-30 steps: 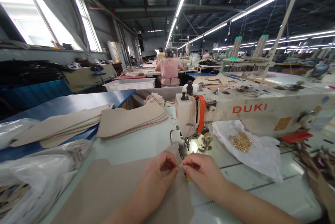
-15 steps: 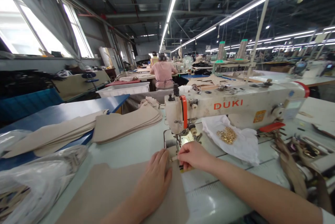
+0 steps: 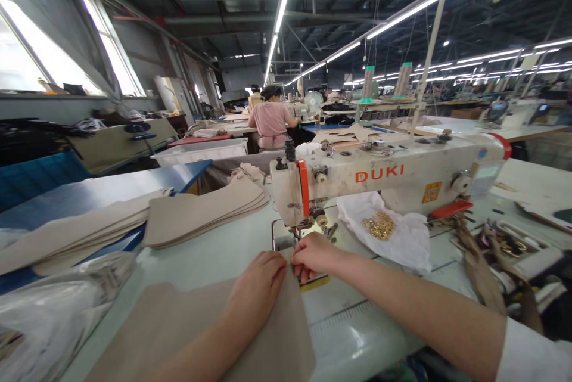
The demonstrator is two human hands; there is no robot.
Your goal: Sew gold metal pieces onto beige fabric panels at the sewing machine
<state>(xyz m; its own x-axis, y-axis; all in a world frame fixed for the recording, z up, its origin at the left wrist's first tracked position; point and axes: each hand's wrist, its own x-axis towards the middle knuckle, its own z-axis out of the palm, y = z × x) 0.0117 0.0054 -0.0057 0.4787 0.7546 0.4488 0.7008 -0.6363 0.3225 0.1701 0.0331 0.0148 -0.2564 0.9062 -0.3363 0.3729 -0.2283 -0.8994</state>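
A large beige cut piece point(image 3: 187, 328) lies flat on the pale green table in front of me. My left hand point(image 3: 259, 286) rests flat on its far corner, fingers stretched toward the needle. My right hand point(image 3: 313, 255) is curled in a pinch at the piece's edge, right under the presser foot of the white DUKI sewing machine point(image 3: 379, 176). What the fingers pinch is too small to name. A yellow tag point(image 3: 315, 280) peeks out just below the right hand.
Stacks of beige cut pieces point(image 3: 205, 212) lie at the left behind the work. A white cloth with small gold metal parts point(image 3: 379, 226) sits under the machine arm. Clear plastic bags point(image 3: 53, 310) crowd the near left. A person in pink point(image 3: 270, 123) sits far ahead.
Both hands have moved forward to the needle. The left hand went from a pinch to lying flat on the piece. My view has shifted right.
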